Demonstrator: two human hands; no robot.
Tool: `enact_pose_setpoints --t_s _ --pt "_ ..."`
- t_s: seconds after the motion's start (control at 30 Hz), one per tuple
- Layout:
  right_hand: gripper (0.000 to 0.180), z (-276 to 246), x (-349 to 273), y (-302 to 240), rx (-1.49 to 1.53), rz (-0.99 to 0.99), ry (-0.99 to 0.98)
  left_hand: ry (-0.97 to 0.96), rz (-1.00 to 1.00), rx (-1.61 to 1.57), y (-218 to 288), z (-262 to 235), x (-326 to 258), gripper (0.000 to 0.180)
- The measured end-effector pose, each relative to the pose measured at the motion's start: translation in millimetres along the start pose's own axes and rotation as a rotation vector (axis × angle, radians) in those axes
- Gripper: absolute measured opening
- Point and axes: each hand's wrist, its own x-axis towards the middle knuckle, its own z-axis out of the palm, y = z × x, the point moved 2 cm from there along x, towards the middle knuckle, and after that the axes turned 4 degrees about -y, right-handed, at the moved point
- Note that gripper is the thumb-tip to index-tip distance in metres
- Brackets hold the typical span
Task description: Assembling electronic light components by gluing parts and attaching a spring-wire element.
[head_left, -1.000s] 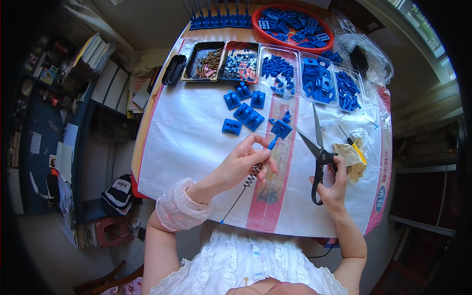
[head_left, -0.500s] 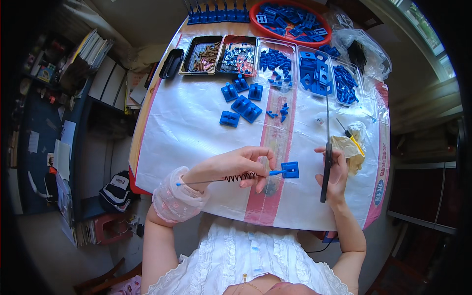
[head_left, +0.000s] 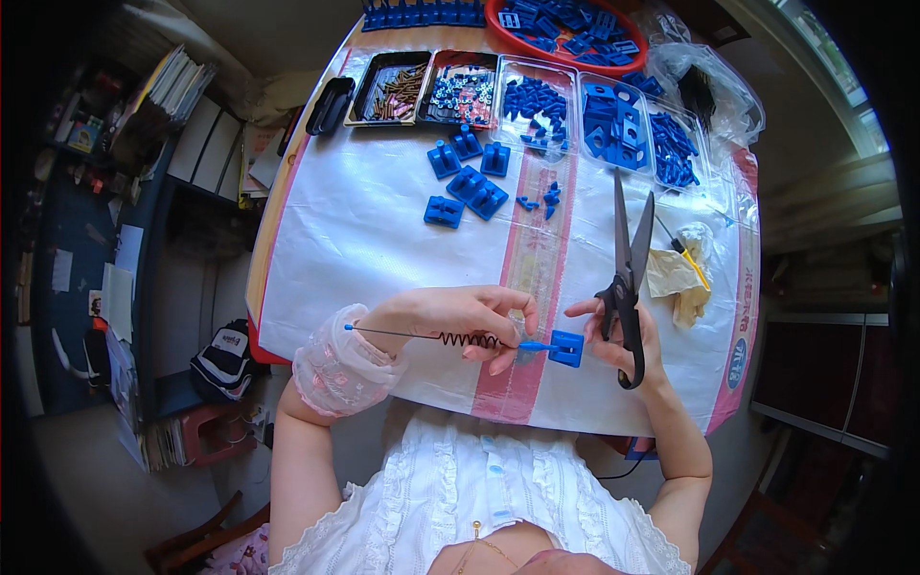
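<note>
"Spring rod (head_left: 468,339) is held where?"
"Over the white sheet (head_left: 379,244), pinched by the left hand (head_left: 479,316), one end hidden by fingers"
"And scissors (head_left: 628,287)?"
"Held in the right hand (head_left: 652,350), fingers partly covered by handles"

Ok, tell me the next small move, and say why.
I'd probably bring the right hand, scissors included, slightly closer to the square blue piece and steady it. The left hand seems to support it only by the slim blue stem, its square end sits toward the right hand, and the scissor blades point away from both hands.
</note>
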Motion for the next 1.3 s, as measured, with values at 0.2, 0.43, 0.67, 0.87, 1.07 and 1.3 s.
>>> enact_pose_setpoints --t_s 0.2,0.43,0.67,0.87,1.07,1.3 --pt "0.055 3 2 8 0.025 0.024 -0.066 -0.003 -0.025 -0.009 -2 2 3 0.020" --pt "0.051 12 0 5 0.034 0.078 -0.111 -0.045 -0.003 -0.128 2 -1 3 0.020" --pt "0.054 11 -2 9 0.065 0.055 0.003 -0.120 0.250 -0.554 0 -7 13 0.032" --pt "0.053 6 -3 5 0.080 0.099 0.132 0.303 0.486 0.054 -21 9 38 0.028" --pt "0.054 11 -3 9 0.072 0.022 0.127 0.519 0.559 0.279 -22 12 43 0.021" --pt "0.052 14 3 2 0.059 -0.141 0.172 0.488 0.623 -0.001 -14 9 37 0.021"
